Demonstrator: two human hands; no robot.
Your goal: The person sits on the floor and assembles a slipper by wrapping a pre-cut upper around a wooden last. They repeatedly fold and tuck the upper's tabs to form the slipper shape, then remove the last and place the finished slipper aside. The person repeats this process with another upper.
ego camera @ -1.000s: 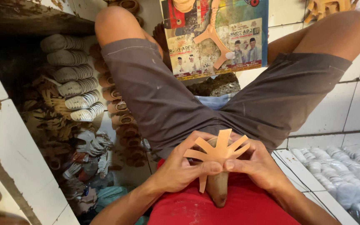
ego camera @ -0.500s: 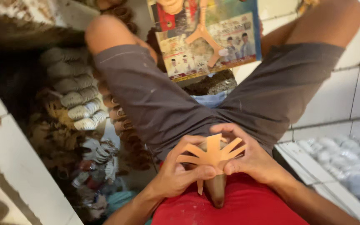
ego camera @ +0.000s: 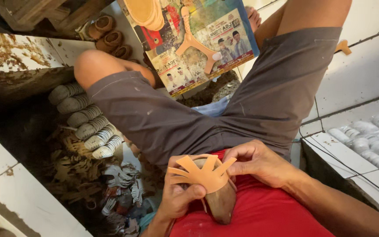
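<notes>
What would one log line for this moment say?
left hand: grips tan strappy cutout | right hand: pinches its strap tip | cutout: draped over brown wooden form | place: lap, above red shirt

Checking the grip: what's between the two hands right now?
In the head view, the tan strappy cutout spans the gap between left hand and right hand, draped over a brown wooden form.

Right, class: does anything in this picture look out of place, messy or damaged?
Yes. A heap of tan cut-outs lies tangled on the floor, unlike the neat stacks above. One tan piece lies alone on the tiles. Brown stains smear the ledge.
</notes>
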